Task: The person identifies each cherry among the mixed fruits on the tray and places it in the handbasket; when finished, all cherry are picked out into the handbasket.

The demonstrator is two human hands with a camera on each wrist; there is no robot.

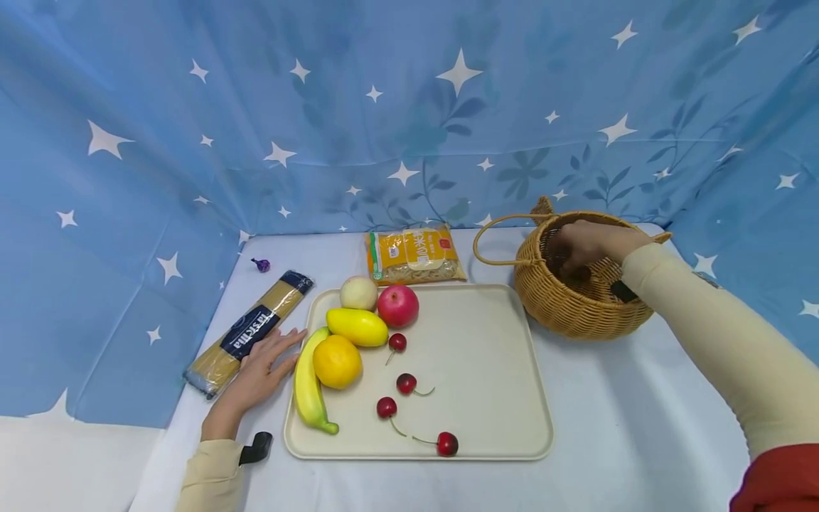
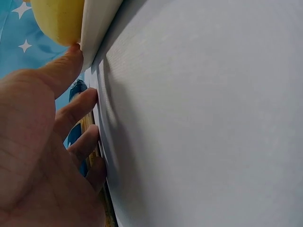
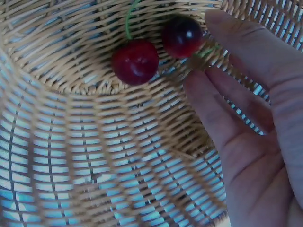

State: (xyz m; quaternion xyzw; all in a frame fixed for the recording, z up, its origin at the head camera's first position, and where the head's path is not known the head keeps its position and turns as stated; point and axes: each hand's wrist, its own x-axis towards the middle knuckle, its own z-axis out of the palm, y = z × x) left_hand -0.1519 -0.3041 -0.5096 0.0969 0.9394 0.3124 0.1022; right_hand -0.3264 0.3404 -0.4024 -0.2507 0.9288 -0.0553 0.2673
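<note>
Dark red and glossy: two cherries [image 3: 135,61] side by side inside a wicker basket [image 1: 569,313], one blacker and nearer the fingertips; hidden in the head view by basket and right hand [image 1: 585,243]. Beside the basket, a beige tray [image 1: 476,377] with four more cherries [image 1: 406,384], banana [image 1: 309,380], orange [image 1: 338,362] and pomegranate [image 1: 398,306]; beyond, an orange packet [image 1: 416,257]. Right arm stretched over the basket's rim, thumb and fingers parted beside the blacker cherry, without a hold. Left hand [image 1: 259,370] loosely spread, holding nothing, between spaghetti pack [image 1: 252,328] and tray, thumb at the tray's edge.
</note>
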